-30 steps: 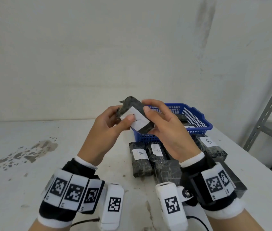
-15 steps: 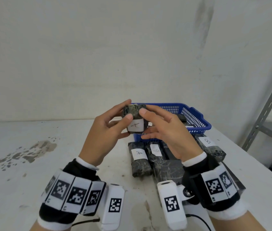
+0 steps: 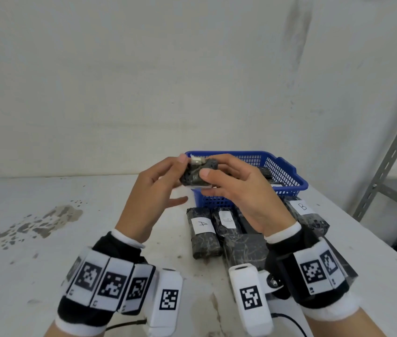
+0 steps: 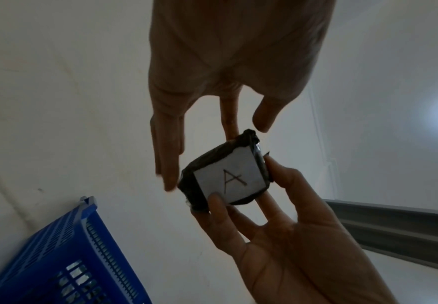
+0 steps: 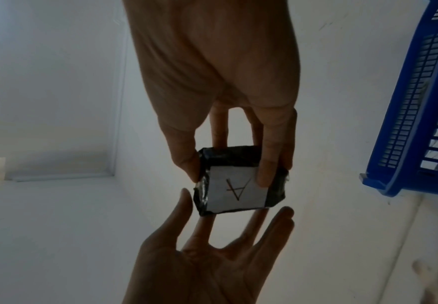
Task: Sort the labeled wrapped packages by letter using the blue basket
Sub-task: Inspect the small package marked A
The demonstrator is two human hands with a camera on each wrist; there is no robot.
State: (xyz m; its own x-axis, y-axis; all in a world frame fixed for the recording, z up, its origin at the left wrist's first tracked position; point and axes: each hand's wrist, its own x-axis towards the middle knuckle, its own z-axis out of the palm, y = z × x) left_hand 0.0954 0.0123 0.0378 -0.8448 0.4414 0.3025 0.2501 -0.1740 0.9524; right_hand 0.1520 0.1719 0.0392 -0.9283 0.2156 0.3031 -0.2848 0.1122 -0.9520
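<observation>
I hold a dark wrapped package (image 3: 196, 175) in the air in front of the blue basket (image 3: 287, 171). Its white label, marked A, faces down toward the wrists (image 4: 225, 176) (image 5: 241, 181). My right hand (image 3: 210, 171) pinches it between thumb and fingers (image 5: 263, 176). My left hand (image 3: 180, 178) is spread with straight fingers (image 4: 167, 164) at the package's left side, and one fingertip touches its top edge. On the table below lie an A package (image 3: 203, 233), one with an unclear label (image 3: 226, 222), a B package (image 3: 305, 212) and one with no label showing (image 3: 246, 249).
The basket holds at least one dark package (image 3: 264, 171). A grey metal shelf frame (image 3: 387, 166) stands past the table's right edge. A dark stain (image 3: 53, 215) marks the white table on the left. A pale wall runs close behind.
The package has been turned over between both hands, so its label went from facing me to facing down. My left thumb has come off it and that hand has spread.
</observation>
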